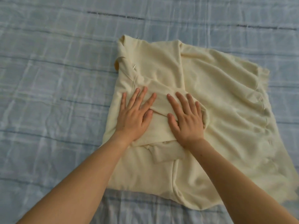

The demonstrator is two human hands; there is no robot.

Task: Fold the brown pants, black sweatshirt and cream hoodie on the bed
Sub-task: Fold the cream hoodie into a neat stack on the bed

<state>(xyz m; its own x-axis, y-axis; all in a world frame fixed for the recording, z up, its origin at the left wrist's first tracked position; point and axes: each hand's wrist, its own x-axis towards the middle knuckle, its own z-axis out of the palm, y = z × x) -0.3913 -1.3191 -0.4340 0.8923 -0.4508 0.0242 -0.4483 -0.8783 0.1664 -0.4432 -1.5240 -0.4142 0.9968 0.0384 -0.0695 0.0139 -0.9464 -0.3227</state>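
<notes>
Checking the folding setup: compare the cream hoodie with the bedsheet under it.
The cream hoodie is plain; the bedsheet is blue and checked. The hoodie is partly folded, with a sleeve laid over its middle; the bedsheet lies spread out past the frame. Both are creased fabric.

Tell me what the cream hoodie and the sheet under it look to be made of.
Cream hoodie: a thick, soft knit, probably cotton fleece. It is matte, with rounded folds and a slightly fuzzy edge. Bed sheet: a thin woven cloth, likely cotton or a blend. It is a matte blue plaid with many fine, sharp creases.
</notes>
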